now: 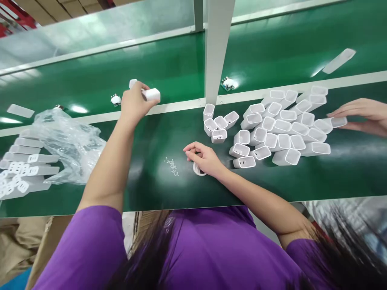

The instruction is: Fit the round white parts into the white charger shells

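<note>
Holding glossy, rounded casing [153, 95] — left hand [133, 101]

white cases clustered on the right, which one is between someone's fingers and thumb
The cluster's rightmost case, which a co-worker's hand holds from the right; none of the other cases there sits between fingers and thumb.

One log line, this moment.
left hand: holds white case | right hand: by white ring, near tiny white bits | nearby: open cases, plastic bag
</note>
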`<state>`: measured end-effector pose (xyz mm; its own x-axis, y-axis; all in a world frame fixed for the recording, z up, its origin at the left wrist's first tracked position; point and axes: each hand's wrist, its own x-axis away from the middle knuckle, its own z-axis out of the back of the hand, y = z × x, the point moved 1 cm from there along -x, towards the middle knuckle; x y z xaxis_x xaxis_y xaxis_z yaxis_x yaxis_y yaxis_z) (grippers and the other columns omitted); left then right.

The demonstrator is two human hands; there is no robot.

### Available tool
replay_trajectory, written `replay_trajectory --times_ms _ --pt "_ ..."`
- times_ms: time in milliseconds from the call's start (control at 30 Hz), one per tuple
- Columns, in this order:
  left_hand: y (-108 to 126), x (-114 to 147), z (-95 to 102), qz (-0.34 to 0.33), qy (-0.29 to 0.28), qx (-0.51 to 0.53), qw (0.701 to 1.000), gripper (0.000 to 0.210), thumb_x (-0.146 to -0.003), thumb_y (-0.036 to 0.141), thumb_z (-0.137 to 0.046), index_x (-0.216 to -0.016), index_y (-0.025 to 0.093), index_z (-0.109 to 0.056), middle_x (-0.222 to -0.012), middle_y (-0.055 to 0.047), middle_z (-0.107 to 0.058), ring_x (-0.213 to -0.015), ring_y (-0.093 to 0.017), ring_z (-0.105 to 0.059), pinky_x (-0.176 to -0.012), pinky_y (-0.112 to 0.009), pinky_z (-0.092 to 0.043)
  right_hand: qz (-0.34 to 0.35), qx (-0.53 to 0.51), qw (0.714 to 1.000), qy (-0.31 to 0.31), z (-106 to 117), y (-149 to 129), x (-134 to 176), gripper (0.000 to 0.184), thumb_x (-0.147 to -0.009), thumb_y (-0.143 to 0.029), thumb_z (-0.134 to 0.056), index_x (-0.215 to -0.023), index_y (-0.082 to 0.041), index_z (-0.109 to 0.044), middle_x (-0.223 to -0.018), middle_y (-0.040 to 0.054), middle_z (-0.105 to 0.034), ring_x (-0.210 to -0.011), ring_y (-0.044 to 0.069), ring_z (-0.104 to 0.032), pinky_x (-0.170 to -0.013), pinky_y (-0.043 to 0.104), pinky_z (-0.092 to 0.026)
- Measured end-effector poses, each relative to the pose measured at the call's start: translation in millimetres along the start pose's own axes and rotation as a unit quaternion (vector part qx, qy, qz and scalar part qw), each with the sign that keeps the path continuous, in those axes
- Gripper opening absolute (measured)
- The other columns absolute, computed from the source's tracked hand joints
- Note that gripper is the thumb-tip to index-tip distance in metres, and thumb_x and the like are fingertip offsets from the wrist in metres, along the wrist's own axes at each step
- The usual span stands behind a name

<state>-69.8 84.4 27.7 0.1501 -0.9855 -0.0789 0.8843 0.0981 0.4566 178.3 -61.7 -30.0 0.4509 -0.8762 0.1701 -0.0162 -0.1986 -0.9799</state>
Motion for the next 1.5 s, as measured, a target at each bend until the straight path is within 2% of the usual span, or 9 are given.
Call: replay_trajectory --times_ms 133,267,367,500,633,800,967,1300,1500 --pt "2.1 -66.3 -25.5 0.032 -0.051 -0.029 0.998 0.056 -0.059 0.061 -0.079 -0.086 0.024 -0.048 -0.087 -0.002 -0.052 -0.111 -0.025 -0.043 -0.106 -0.056 -0.031 0.002 0.052 0.998 -0.022 -1.6 3.4 -0.1 0.013 -0.087 -0.026 -0.056 -0.093 -0.016 -0.062 -0.071 -0.0044 -0.059 -0.057 0.006 -0.055 -0.058 0.018 -0.038" --pt "6.2 -81.6 -50.2 0.008 -0.01 -0.001 1.0 0.078 -0.044 0.077 -0.081 -0.088 0.023 -0.045 -0.095 -0.005 -0.051 -0.128 -0.034 -0.027 -0.109 -0.064 -0.02 0.009 0.094 0.995 -0.042 -1.4 6.8 0.0 0.014 -0.088 -0.026 -0.057 -0.096 -0.016 -0.065 -0.069 -0.0059 -0.058 -0.051 0.004 -0.045 -0.057 0.019 -0.036" --pt "20.3 -63.0 -58.1 -0.104 0.053 0.044 0.992 0.078 -0.051 0.081 -0.078 -0.096 0.024 -0.05 -0.113 -0.004 -0.055 -0.133 -0.036 -0.022 -0.111 -0.065 -0.02 0.039 0.116 0.992 -0.038 -0.8 8.1 -0.1 0.014 -0.089 -0.024 -0.057 -0.096 -0.016 -0.066 -0.071 -0.0055 -0.059 -0.053 0.005 -0.044 -0.06 0.019 -0.036" --pt "58.5 -9.1 -63.7 -0.269 -0.097 0.086 0.955 0.05 -0.079 0.052 -0.068 -0.118 0.023 -0.06 -0.123 -0.006 -0.061 -0.118 -0.029 -0.048 -0.104 -0.051 -0.042 0.078 0.217 0.973 -0.018 1.2 5.4 0.4 0.018 -0.09 -0.017 -0.056 -0.102 -0.016 -0.069 -0.082 -0.001 -0.064 -0.067 0.008 -0.054 -0.069 0.021 -0.04" --pt "87.9 34.5 -72.0 -0.347 -0.153 0.068 0.923 0.054 -0.079 0.029 -0.063 -0.132 0.021 -0.06 -0.137 -0.01 -0.057 -0.128 -0.032 -0.049 -0.105 -0.047 -0.045 0.083 0.388 0.917 -0.045 -2.1 0.8 2.7 0.026 -0.096 -0.019 -0.052 -0.115 -0.018 -0.07 -0.101 0.0049 -0.067 -0.085 0.013 -0.062 -0.074 0.024 -0.043" --pt "88.5 48.7 -85.3 -0.358 -0.17 0.059 0.916 0.058 -0.08 0.019 -0.061 -0.138 0.024 -0.058 -0.146 -0.011 -0.053 -0.135 -0.034 -0.048 -0.109 -0.05 -0.043 0.083 0.54 0.826 -0.136 -17.3 -3.7 8.8 0.033 -0.102 -0.03 -0.046 -0.127 -0.027 -0.066 -0.116 0.0041 -0.065 -0.079 0.014 -0.064 -0.06 0.027 -0.037" --pt "86.9 54.2 -87.5 -0.356 -0.143 0.091 0.919 0.05 -0.08 0.018 -0.063 -0.13 0.02 -0.061 -0.141 -0.012 -0.056 -0.13 -0.033 -0.053 -0.108 -0.049 -0.044 0.094 0.613 0.77 -0.153 -29.8 -7.6 12.1 0.036 -0.105 -0.031 -0.037 -0.125 -0.027 -0.067 -0.116 0.0038 -0.066 -0.075 0.013 -0.063 -0.057 0.028 -0.03" --pt "43.3 69.4 -63.3 -0.236 -0.124 0.093 0.959 0.063 -0.068 0.021 -0.071 -0.13 0.017 -0.059 -0.12 -0.014 -0.056 -0.098 -0.029 -0.061 -0.085 -0.043 -0.054 0.12 0.653 0.729 -0.166 -37.9 -8.8 15.8 0.036 -0.106 -0.019 -0.033 -0.109 -0.019 -0.068 -0.112 0.0052 -0.067 -0.078 0.013 -0.064 -0.053 0.029 -0.023" --pt "17.5 87.4 -54.0 -0.212 -0.115 -0.02 0.97 0.062 -0.072 0.025 -0.072 -0.132 0.016 -0.057 -0.124 -0.016 -0.057 -0.117 -0.037 -0.053 -0.102 -0.053 -0.045 0.135 0.656 0.719 -0.185 -44.9 -14.5 19.3 0.036 -0.1 -0.006 -0.033 -0.105 -0.016 -0.067 -0.104 0.0081 -0.067 -0.077 0.014 -0.063 -0.054 0.031 -0.023"
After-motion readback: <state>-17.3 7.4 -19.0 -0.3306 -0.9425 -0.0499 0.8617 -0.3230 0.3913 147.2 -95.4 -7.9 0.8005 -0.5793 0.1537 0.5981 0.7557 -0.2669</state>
